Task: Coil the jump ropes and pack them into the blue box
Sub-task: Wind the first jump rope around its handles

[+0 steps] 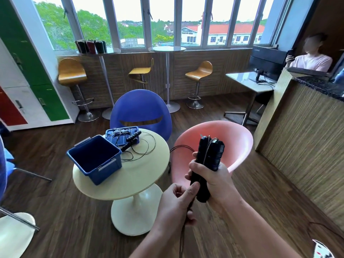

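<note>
Left hand [176, 203] is pinching the thin cable [181, 243] under the handles, probably tensioning it for coiling. Right hand [216, 180] is gripping both handles of 1 jump rope [209, 157] together to bundle it. Beyond, blue box [95, 159] is sitting open on the surface [134, 183], 2nd rope [133, 139] sprawling beside it.

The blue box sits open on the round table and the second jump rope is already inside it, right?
Not quite. In the head view the blue box sits open on the round table, but the second jump rope lies outside it, across the blue lid and the table.
</note>
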`<state>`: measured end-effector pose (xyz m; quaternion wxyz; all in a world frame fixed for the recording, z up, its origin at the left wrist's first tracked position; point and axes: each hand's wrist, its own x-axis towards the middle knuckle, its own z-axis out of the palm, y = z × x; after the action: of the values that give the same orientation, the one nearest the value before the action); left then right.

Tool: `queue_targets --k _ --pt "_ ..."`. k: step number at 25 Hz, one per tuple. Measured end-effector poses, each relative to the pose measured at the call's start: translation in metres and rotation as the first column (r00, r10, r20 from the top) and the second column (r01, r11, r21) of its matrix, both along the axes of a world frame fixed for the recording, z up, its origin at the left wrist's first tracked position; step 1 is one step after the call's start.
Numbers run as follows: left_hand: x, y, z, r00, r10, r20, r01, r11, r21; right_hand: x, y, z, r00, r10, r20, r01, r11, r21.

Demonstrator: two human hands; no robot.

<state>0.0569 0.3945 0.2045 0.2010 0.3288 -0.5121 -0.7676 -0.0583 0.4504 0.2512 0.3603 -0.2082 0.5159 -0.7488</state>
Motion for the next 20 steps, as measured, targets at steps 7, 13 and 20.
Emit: queue_targets --k 7,13,20 --pt "0.001 0.000 -0.004 0.995 -0.074 -0.061 0.078 0.995 0.061 0.004 0.003 0.003 0.998 -0.039 0.049 0.039 0.999 0.003" --pt "0.002 0.001 -0.017 0.975 -0.195 -0.110 0.199 0.980 0.026 0.000 0.002 0.010 0.998 -0.024 0.053 0.025 0.999 -0.029" --pt "0.010 -0.001 -0.037 0.943 -0.272 -0.189 0.279 0.960 0.008 -0.007 0.001 0.014 0.994 0.022 0.106 -0.006 0.989 -0.148"
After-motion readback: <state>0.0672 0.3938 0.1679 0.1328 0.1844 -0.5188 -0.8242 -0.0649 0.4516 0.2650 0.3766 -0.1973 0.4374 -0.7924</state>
